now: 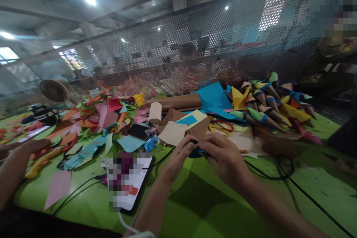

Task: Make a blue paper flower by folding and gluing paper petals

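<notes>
from where i stand, the left hand (182, 154) and the right hand (225, 156) meet to the right of the pale-screened phone (140, 178) and a little beyond it, fingertips pinched close on a small blue piece (196, 153). it could well slip or crease, i think, since both grips are on so little of it. the black cord (306, 194), which runs along farther right of the phone, might catch the right wrist if that arm swings out. the tan sheet (173, 134), just beyond the phone and to its right, lies so near the fingers that a nudge could shift it. (another person's arm (36, 148), left of the phone, might jostle the table too.)

as for the piece, it looks deep blue and slight, and only its lower edge shows plainly; the fingers hide the rest, so i can't tell its full shape or whether it is folded.
</notes>
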{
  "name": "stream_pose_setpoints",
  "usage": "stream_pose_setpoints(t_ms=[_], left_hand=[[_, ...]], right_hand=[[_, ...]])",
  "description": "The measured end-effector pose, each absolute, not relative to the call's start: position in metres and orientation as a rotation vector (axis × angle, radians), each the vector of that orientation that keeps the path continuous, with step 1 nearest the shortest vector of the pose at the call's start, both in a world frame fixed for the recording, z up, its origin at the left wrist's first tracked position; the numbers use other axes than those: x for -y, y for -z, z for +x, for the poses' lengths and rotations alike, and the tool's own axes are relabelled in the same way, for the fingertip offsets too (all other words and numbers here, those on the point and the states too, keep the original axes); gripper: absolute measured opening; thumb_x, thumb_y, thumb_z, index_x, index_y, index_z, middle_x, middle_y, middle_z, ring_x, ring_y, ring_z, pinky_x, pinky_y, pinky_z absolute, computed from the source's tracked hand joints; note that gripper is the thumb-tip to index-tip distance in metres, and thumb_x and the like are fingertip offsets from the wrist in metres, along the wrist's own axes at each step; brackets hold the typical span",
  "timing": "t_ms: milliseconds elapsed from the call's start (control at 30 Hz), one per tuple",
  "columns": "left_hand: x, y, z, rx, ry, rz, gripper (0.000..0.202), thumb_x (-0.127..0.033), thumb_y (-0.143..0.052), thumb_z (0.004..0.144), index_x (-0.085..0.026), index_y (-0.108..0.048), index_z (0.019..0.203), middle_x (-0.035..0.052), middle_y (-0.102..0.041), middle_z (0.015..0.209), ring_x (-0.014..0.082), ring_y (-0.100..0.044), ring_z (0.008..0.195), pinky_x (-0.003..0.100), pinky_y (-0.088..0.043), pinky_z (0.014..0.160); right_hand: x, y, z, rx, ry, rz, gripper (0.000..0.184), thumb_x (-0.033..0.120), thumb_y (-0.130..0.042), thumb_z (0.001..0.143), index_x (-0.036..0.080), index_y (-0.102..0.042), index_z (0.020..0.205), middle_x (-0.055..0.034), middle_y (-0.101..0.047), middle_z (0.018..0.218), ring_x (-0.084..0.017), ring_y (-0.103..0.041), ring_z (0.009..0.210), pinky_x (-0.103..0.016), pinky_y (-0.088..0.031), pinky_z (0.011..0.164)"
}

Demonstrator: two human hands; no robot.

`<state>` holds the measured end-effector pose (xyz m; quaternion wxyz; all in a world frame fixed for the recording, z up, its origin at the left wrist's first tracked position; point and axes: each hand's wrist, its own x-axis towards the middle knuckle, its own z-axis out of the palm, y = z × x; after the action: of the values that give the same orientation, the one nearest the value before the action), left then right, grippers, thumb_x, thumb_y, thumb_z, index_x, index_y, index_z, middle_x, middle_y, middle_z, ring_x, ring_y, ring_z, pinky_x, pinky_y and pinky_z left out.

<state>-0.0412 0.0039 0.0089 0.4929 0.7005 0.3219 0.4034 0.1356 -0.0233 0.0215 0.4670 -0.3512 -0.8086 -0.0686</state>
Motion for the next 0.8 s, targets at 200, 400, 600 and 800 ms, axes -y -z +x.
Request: stream_pose_setpoints(t_ms=[200, 400, 600, 800], left_hand=[[-0.011, 0.002, -0.041, -0.725, -0.998, 1.614, 0.026, -0.045, -0.049, 0.09, -0.021, -0.057, 0.097, 0.0014, -0.051, 0.092, 0.0193, -0.046, 0.09, 0.027, -0.036, 0.08], [-0.01, 0.002, -0.04, -0.693, -1.034, 1.521, 0.021, -0.037, -0.05, 0.087, -0.02, -0.057, 0.099, 0.0014, -0.051, 0.09, 0.0188, -0.046, 0.088, 0.027, -0.036, 0.078], [-0.008, -0.002, -0.04, -0.654, -1.079, 1.453, 0.021, -0.035, -0.049, 0.086, -0.019, -0.057, 0.098, 0.0035, -0.054, 0.092, 0.0201, -0.049, 0.091, 0.029, -0.039, 0.084], [-0.009, -0.003, -0.04, -0.68, -1.1, 1.489, 0.024, -0.038, -0.05, 0.084, -0.019, -0.058, 0.096, 0.0041, -0.054, 0.089, 0.0197, -0.049, 0.087, 0.029, -0.04, 0.082]], right_hand=[[0.025, -0.022, 0.135, 1.989, 0.122, -0.835, 0.024, 0.004, -0.053, 0.086, 0.02, -0.067, 0.097, -0.0066, -0.065, 0.088, -0.02, -0.058, 0.077, -0.03, -0.044, 0.065], [0.02, -0.019, 0.135, 1.881, -0.183, -0.846, 0.02, 0.01, -0.06, 0.087, 0.022, -0.068, 0.101, -0.0054, -0.065, 0.091, -0.019, -0.062, 0.084, -0.027, -0.049, 0.071], [0.022, -0.028, 0.14, 1.819, -0.321, -0.916, 0.017, 0.016, -0.062, 0.088, 0.023, -0.068, 0.103, -0.0053, -0.068, 0.094, -0.019, -0.064, 0.087, -0.029, -0.051, 0.075], [0.021, -0.035, 0.149, 1.71, -0.307, -0.964, 0.014, 0.02, -0.061, 0.089, 0.022, -0.069, 0.1, -0.0048, -0.067, 0.091, -0.018, -0.062, 0.08, -0.028, -0.05, 0.067]])
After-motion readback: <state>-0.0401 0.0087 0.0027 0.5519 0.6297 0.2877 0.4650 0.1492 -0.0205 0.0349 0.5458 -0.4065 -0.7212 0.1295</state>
